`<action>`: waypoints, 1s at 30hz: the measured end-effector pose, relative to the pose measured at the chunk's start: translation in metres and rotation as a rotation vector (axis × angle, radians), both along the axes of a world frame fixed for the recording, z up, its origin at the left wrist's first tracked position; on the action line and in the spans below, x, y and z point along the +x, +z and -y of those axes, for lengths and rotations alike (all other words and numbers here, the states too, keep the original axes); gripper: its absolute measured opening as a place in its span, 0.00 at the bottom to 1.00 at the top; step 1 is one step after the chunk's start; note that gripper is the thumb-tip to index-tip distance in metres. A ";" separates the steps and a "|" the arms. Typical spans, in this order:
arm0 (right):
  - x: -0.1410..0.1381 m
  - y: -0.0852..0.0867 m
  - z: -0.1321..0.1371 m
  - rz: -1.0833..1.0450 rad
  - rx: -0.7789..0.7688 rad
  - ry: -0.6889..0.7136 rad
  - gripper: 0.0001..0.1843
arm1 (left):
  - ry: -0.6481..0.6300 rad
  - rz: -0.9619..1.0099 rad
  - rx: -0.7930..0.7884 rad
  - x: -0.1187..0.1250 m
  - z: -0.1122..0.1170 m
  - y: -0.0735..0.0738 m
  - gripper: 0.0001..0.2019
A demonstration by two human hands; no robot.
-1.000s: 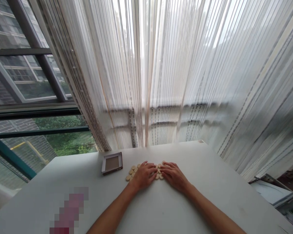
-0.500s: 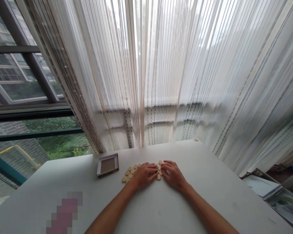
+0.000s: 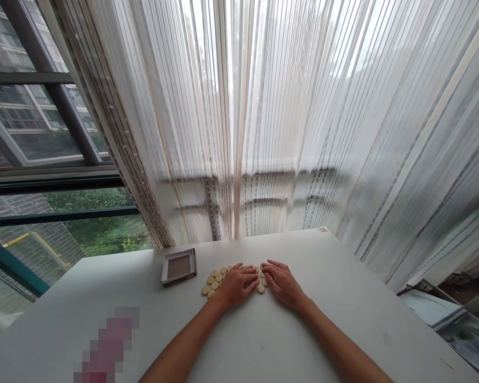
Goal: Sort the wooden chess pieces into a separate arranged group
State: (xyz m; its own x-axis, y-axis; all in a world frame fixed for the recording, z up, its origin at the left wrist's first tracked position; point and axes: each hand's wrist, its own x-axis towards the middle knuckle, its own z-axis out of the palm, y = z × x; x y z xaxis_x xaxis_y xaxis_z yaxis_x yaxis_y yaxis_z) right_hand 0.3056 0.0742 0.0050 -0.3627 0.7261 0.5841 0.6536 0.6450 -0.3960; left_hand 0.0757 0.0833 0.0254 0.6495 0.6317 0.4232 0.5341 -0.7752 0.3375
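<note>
Flat, round, pale discs [image 3: 215,285] that look like wood lie left of the left grip [image 3: 237,284] and between it and the right grip [image 3: 281,282]. Both are palm down, fingers bent. The left is loosely open; I can't tell if the right pinches any. Farther left, a shallow box [image 3: 179,267] sits on the smooth white surface [image 3: 263,330].

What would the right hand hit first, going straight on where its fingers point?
The right hand would likely meet the pale discs by its fingertips first, then the left hand; depth is unclear here.
</note>
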 end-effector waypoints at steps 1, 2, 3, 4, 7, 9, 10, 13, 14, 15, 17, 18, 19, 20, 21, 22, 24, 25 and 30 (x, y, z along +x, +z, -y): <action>0.000 0.001 0.001 0.002 -0.003 0.007 0.13 | 0.009 0.003 0.000 0.000 0.001 0.000 0.11; 0.000 0.002 0.002 0.002 -0.005 0.014 0.13 | 0.019 0.007 0.000 0.001 0.002 0.000 0.12; 0.000 0.003 0.003 0.003 -0.007 0.021 0.13 | 0.031 0.011 0.000 0.002 0.003 -0.001 0.13; 0.000 0.004 0.004 0.004 -0.009 0.028 0.13 | 0.043 0.016 -0.001 0.003 0.004 -0.001 0.13; 0.001 0.006 0.007 0.005 -0.013 0.046 0.12 | 0.078 0.032 -0.002 0.006 0.005 -0.004 0.12; 0.001 0.006 0.008 0.001 -0.016 0.052 0.10 | 0.087 0.040 -0.003 0.006 0.005 -0.005 0.12; 0.001 0.006 0.008 -0.003 -0.017 0.052 0.09 | 0.088 0.043 -0.004 0.006 0.005 -0.005 0.12; 0.001 0.006 0.008 -0.018 -0.023 0.045 0.07 | 0.092 0.048 -0.005 0.005 0.005 -0.006 0.12; 0.001 0.005 0.008 -0.022 -0.026 0.044 0.08 | 0.092 0.049 -0.005 0.005 0.005 -0.006 0.12; 0.000 0.004 0.007 -0.026 -0.029 0.045 0.08 | 0.092 0.050 -0.005 0.005 0.004 -0.006 0.12; 0.000 0.002 0.005 -0.036 -0.033 0.041 0.11 | 0.092 0.053 -0.005 0.005 0.004 -0.005 0.13; 0.001 0.001 0.004 -0.046 -0.035 0.032 0.12 | 0.092 0.054 -0.005 0.006 0.004 -0.005 0.13; 0.003 -0.001 0.002 -0.057 -0.037 0.017 0.12 | 0.092 0.056 -0.005 0.006 0.004 -0.005 0.13; 0.005 -0.002 0.000 -0.071 -0.039 -0.002 0.13 | 0.093 0.057 -0.005 0.006 0.005 -0.005 0.13; 0.009 -0.003 -0.001 -0.084 -0.043 -0.024 0.14 | 0.093 0.058 -0.005 0.007 0.005 -0.005 0.12; 0.015 -0.004 -0.001 -0.094 -0.049 -0.045 0.14 | 0.094 0.059 -0.006 0.008 0.005 -0.005 0.12; 0.027 -0.004 0.000 -0.101 -0.063 -0.067 0.16 | 0.091 0.059 -0.009 0.009 0.005 -0.005 0.12; 0.033 -0.004 0.003 -0.097 -0.071 -0.067 0.16 | 0.088 0.058 -0.011 0.010 0.006 -0.005 0.13; 0.045 0.005 0.021 -0.024 -0.092 0.014 0.16 | 0.059 0.056 -0.017 0.018 0.003 -0.003 0.14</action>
